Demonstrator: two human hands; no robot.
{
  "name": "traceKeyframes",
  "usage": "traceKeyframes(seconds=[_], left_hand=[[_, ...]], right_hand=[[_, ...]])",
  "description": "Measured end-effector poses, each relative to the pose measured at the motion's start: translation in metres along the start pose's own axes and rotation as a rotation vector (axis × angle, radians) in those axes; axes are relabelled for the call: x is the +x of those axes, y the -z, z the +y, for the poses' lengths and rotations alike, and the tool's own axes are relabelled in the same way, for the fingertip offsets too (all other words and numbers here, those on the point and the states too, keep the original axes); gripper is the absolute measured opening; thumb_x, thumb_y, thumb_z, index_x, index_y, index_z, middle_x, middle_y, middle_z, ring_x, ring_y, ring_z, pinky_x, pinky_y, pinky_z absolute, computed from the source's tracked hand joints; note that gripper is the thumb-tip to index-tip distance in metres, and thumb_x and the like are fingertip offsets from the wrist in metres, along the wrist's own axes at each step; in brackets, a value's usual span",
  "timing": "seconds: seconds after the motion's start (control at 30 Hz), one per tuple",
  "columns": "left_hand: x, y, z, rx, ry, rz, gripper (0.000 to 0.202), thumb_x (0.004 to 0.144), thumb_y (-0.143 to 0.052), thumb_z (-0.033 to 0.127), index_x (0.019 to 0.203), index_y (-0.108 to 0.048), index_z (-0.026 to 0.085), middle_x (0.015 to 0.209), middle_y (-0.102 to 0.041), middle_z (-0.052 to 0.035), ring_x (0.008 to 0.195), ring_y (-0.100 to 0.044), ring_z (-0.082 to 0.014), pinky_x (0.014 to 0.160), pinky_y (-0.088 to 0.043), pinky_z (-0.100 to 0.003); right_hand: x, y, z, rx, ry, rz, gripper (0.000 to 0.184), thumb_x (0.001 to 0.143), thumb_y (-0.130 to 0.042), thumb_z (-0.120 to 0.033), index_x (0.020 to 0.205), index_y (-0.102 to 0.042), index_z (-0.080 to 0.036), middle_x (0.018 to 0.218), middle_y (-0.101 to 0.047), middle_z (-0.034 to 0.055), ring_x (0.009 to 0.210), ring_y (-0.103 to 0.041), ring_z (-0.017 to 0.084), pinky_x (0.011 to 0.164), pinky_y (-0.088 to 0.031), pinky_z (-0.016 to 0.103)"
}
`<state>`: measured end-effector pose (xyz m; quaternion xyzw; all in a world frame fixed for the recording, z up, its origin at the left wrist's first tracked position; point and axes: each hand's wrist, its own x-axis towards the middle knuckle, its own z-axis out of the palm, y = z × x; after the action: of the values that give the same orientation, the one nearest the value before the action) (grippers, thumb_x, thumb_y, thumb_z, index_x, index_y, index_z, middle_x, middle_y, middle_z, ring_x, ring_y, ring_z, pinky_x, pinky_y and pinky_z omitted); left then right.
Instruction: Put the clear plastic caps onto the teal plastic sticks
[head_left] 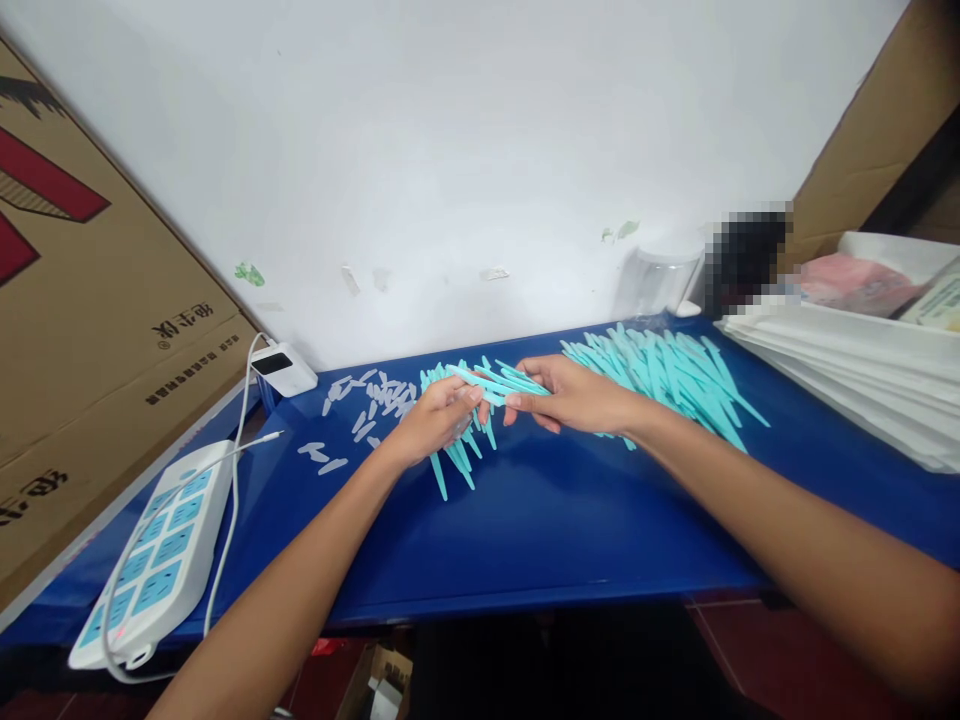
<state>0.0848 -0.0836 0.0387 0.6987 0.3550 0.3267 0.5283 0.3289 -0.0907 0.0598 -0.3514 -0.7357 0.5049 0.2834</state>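
My left hand (433,420) is closed round a fanned bunch of slim turquoise plastic sticks (457,455), whose tips point down onto the blue table (540,530). My right hand (574,397) pinches the near end of one turquoise stick (487,383) that reaches across to my left fingers. A big pile of the same turquoise sticks (667,375) lies just behind and to the right of my right hand. Small clear plastic caps (371,400) are scattered on the table to the left of my left hand.
A white power strip (154,560) with a cable lies at the table's left front; a white charger (283,368) sits by the wall. Cardboard (90,330) leans at left. A clear jar (660,283) and stacked white sheets (847,375) stand at right.
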Motion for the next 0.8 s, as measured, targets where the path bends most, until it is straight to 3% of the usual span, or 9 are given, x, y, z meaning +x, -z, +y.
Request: traceKeyframes(seconds=[0.17, 0.47, 0.67, 0.8], left_hand=[[-0.001, 0.001, -0.002, 0.023, 0.02, -0.025, 0.052, 0.094, -0.059, 0.066, 0.082, -0.066, 0.016, 0.062, -0.052, 0.0, 0.043, -0.034, -0.0068, 0.038, -0.025, -0.022], [-0.001, 0.001, 0.001, 0.036, 0.023, -0.032, 0.054, 0.093, -0.06, 0.068, 0.082, -0.068, 0.016, 0.06, -0.051, -0.0003, 0.043, -0.034, -0.0072, 0.038, -0.025, -0.021], [0.0, 0.006, 0.002, 0.001, 0.051, -0.045, 0.043, 0.097, -0.061, 0.058, 0.09, -0.063, 0.016, 0.079, -0.064, -0.0041, 0.044, -0.036, -0.0048, 0.038, -0.028, -0.019], [0.003, 0.013, 0.0, -0.074, 0.076, 0.05, 0.039, 0.096, -0.063, 0.058, 0.098, -0.057, 0.019, 0.067, -0.055, 0.0038, 0.041, -0.033, -0.0045, 0.036, -0.025, -0.017]], right_hand=[[0.0, -0.006, -0.001, 0.003, -0.003, 0.012, 0.031, 0.091, -0.073, -0.046, 0.096, -0.062, -0.017, 0.094, -0.078, 0.0088, 0.05, -0.05, 0.009, 0.048, -0.041, 0.024], [0.0, -0.007, -0.003, 0.028, -0.005, -0.003, 0.032, 0.089, -0.074, -0.047, 0.094, -0.064, -0.017, 0.094, -0.078, 0.0089, 0.05, -0.049, 0.009, 0.048, -0.04, 0.024], [0.002, -0.004, 0.002, 0.044, -0.022, 0.055, 0.032, 0.09, -0.074, -0.045, 0.096, -0.058, -0.018, 0.095, -0.078, 0.0081, 0.05, -0.048, 0.008, 0.05, -0.038, 0.026], [-0.001, 0.004, -0.003, 0.001, -0.074, 0.045, 0.031, 0.09, -0.074, -0.044, 0.093, -0.059, -0.017, 0.089, -0.078, 0.0074, 0.049, -0.044, 0.008, 0.048, -0.033, 0.027]])
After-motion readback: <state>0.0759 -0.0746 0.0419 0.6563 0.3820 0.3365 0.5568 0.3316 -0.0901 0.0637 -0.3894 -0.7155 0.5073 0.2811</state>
